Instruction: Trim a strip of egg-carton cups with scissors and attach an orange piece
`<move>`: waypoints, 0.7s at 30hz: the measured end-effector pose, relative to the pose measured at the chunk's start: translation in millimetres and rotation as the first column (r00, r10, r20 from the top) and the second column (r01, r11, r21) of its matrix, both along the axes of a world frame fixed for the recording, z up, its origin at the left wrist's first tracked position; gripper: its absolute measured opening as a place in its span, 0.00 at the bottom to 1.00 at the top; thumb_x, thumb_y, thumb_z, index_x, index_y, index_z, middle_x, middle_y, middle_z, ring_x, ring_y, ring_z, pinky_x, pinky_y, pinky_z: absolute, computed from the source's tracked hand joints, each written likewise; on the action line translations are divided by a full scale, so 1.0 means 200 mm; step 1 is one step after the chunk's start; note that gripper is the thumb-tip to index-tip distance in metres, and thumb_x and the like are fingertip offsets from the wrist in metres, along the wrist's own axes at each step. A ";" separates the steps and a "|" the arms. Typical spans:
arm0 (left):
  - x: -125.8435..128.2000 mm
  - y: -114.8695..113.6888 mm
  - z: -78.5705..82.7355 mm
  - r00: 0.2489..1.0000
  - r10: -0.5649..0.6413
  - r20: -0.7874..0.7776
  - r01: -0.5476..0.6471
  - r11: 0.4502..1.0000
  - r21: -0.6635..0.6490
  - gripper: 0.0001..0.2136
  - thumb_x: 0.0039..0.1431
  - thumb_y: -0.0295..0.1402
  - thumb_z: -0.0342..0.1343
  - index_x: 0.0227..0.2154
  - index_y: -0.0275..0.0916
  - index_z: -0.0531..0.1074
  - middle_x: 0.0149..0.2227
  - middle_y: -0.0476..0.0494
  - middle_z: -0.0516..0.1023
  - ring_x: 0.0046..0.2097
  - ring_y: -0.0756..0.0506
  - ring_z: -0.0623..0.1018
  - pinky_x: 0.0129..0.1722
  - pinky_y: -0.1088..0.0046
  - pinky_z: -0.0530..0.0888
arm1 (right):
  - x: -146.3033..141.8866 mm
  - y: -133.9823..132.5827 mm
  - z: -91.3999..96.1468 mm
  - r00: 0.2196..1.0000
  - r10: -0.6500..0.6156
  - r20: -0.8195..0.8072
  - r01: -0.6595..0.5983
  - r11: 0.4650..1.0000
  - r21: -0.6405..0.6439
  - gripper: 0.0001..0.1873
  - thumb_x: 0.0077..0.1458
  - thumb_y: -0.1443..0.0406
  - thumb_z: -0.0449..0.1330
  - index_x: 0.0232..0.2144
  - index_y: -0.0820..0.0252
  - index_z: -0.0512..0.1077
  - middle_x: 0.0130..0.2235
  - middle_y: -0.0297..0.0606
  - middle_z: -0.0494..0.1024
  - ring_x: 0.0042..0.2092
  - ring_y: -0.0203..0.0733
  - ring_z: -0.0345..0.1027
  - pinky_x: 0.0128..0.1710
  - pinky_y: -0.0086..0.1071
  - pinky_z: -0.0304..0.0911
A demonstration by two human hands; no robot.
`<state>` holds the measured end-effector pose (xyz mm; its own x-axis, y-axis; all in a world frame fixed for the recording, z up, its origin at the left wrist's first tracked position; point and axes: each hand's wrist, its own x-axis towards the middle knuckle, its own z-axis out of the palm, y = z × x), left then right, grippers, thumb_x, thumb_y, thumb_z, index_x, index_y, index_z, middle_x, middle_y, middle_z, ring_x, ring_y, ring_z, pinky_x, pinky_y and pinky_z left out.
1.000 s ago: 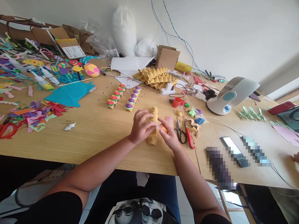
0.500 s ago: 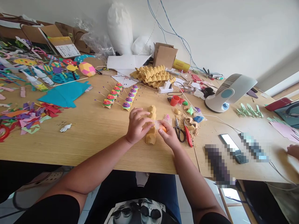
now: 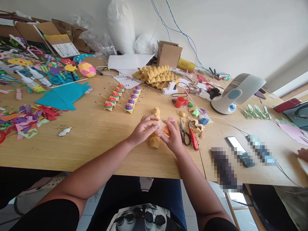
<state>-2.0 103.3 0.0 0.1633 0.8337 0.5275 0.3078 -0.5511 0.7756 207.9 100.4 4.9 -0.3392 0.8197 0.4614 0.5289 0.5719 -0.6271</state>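
My left hand [image 3: 141, 131] and my right hand [image 3: 171, 138] meet over a strip of yellow egg-carton cups [image 3: 155, 139] lying on the wooden table [image 3: 96, 134]. Both hands pinch a small clear plastic bag [image 3: 161, 127] with something orange inside, held just above the strip. Fingers of both hands are closed on the bag. Part of the strip is hidden under my hands; its far end [image 3: 156, 112] sticks out beyond them.
Two rows of painted carton cups with pins [image 3: 119, 98] lie ahead. Red-handled scissors [image 3: 190, 134] and carton scraps sit right of my hands. A stack of egg cartons [image 3: 156, 75], a white fan [image 3: 237, 94], a phone [image 3: 239, 155], teal paper [image 3: 61, 96] and paper scraps [image 3: 26, 117] surround them. Another person's hand [image 3: 303, 154] shows at the right edge.
My left hand has come off the carton strip and closed on the small bag together with my right hand. The view has shifted slightly.
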 end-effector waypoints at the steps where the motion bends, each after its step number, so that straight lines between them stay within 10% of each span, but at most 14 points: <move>1: 0.00 0.00 0.00 1.000 -0.010 0.006 0.010 1.000 -0.016 0.12 0.70 0.40 0.56 0.34 0.42 0.79 0.51 0.37 0.80 0.61 0.38 0.75 0.67 0.53 0.69 | 0.00 0.00 0.00 1.000 -0.004 0.006 0.004 1.000 0.023 0.35 0.63 0.45 0.65 0.65 0.54 0.71 0.50 0.47 0.75 0.54 0.55 0.70 0.58 0.50 0.69; 13: 0.02 0.00 0.02 0.999 -0.027 -0.029 0.029 0.995 0.096 0.09 0.70 0.36 0.58 0.34 0.42 0.77 0.45 0.41 0.79 0.54 0.41 0.77 0.60 0.59 0.71 | -0.02 -0.01 -0.01 0.998 -0.054 -0.012 0.055 0.974 0.219 0.33 0.64 0.53 0.67 0.67 0.48 0.66 0.63 0.50 0.66 0.67 0.59 0.62 0.65 0.57 0.64; 17: 0.02 -0.01 0.02 0.995 0.040 -0.088 -0.021 0.976 0.215 0.06 0.70 0.35 0.60 0.36 0.42 0.77 0.45 0.41 0.78 0.52 0.41 0.76 0.58 0.58 0.71 | -0.01 -0.02 0.01 0.984 -0.107 -0.143 0.133 0.974 0.184 0.18 0.62 0.50 0.67 0.43 0.56 0.75 0.44 0.45 0.74 0.49 0.51 0.71 0.50 0.45 0.70; 21: 0.04 -0.02 0.02 0.984 0.060 -0.169 0.005 0.934 0.358 0.03 0.68 0.34 0.62 0.37 0.42 0.77 0.45 0.41 0.78 0.53 0.40 0.75 0.57 0.57 0.72 | -0.02 -0.02 0.01 0.985 -0.014 -0.171 0.001 0.997 -0.079 0.24 0.66 0.48 0.61 0.24 0.55 0.64 0.24 0.30 0.65 0.27 0.37 0.59 0.28 0.32 0.56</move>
<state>6.6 98.4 4.5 0.2594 0.6017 0.7554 0.4396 -0.7700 0.4624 203.5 96.6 6.9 -0.2544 0.8576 0.4469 0.4135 0.5142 -0.7514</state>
